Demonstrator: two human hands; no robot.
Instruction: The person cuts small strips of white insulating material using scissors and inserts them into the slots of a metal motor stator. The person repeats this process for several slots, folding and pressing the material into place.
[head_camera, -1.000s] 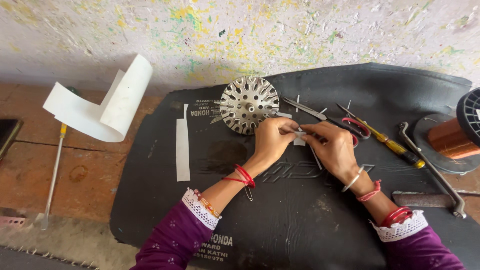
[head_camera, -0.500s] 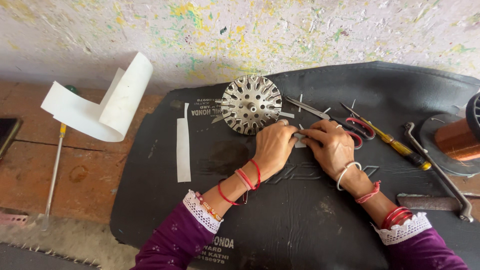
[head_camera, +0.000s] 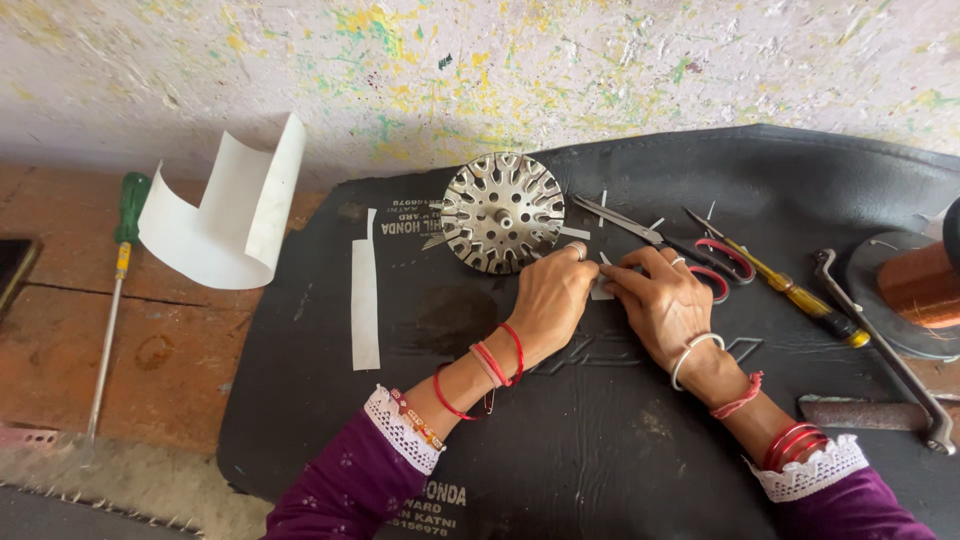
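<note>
Near the middle of the frame both hands meet over a small white paper slip (head_camera: 603, 290) — the left hand (head_camera: 550, 300) comes in from the lower left, the right hand (head_camera: 662, 300) from the lower right, and their fingertips are pinched together on the slip from either side. The slip lies on a black rubber mat (head_camera: 560, 460), just below and to the right of a round slotted metal stator core (head_camera: 502, 212), which the left hand's fingers nearly touch. Right of the core, above the right hand, lie red-handled scissors (head_camera: 700, 255) and a screwdriver with a yellow handle (head_camera: 800, 298). Farther right a bent metal tool (head_camera: 880, 345) runs down the mat, beside a spool of copper wire (head_camera: 920, 285) at the right edge. At the mat's left side rests a long white paper strip (head_camera: 365, 290) — beyond it, in the upper left, a curled white sheet (head_camera: 230, 215) and a green-handled screwdriver (head_camera: 118, 275) lie on the reddish floor.
</note>
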